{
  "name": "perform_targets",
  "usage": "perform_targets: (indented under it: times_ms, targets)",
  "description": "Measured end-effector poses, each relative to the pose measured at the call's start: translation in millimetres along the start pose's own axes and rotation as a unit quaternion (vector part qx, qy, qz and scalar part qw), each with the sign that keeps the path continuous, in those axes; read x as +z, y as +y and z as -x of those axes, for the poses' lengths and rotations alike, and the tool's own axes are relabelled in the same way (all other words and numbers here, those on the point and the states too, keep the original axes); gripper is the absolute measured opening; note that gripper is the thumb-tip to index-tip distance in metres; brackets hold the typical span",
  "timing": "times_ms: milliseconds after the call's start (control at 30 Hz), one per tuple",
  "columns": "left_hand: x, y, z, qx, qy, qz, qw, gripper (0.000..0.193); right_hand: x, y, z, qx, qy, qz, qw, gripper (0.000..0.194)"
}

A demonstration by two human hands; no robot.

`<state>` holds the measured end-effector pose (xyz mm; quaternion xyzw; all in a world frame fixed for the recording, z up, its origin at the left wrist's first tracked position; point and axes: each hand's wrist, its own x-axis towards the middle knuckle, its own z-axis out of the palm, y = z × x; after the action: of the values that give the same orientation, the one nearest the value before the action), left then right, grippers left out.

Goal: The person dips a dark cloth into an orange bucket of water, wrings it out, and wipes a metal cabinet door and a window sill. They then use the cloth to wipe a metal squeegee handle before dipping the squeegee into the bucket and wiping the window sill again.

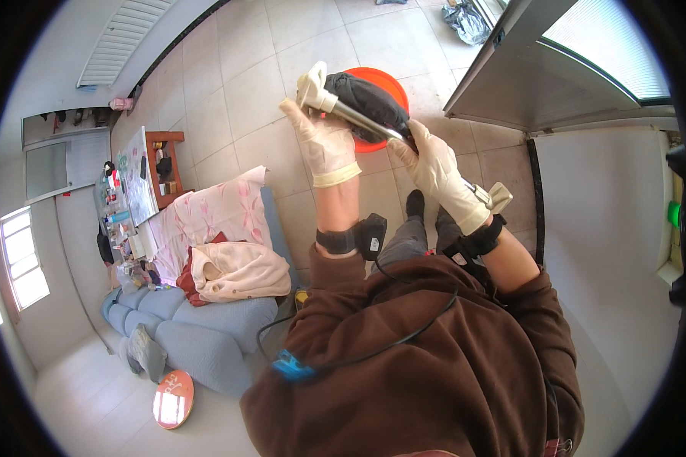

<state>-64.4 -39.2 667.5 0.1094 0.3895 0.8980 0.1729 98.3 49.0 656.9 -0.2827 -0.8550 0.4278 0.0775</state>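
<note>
A metal rod (366,121) with pale plastic end pieces slants across in front of me. My right hand (437,174), in a cream rubber glove, grips it near the middle, and one end piece (496,199) sticks out past that wrist. Along the rod's far side lies dark cloth (369,100), bunched up and touching my right fingertips. My left hand (330,145), gloved too, is at the other end piece (315,88) with its thumb stretched out; its remaining fingers are hidden, so its hold is unclear. Beyond the cloth a red basin (397,88) shows on the floor.
A grey metal door (526,74) stands at the right beside a white wall (600,200). On the left are a blue sofa (206,337) with a cream garment (240,271) and a cluttered table (140,171). A dark plastic bag (467,24) lies on the tiles ahead. A black cable (400,343) crosses my chest.
</note>
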Motion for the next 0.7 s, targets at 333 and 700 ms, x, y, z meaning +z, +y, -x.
perform_targets:
  times_ms: [333,700]
  targets:
    - [14,-9,28,0.080,0.049,0.004,0.996,0.047,-36,24,-15,-0.022,0.074,-0.155,0.985,0.051]
    - [27,-34,15,0.067,0.133,-0.142,0.979,0.039,-33,27,11,0.093,-0.161,-0.408,0.894,0.048]
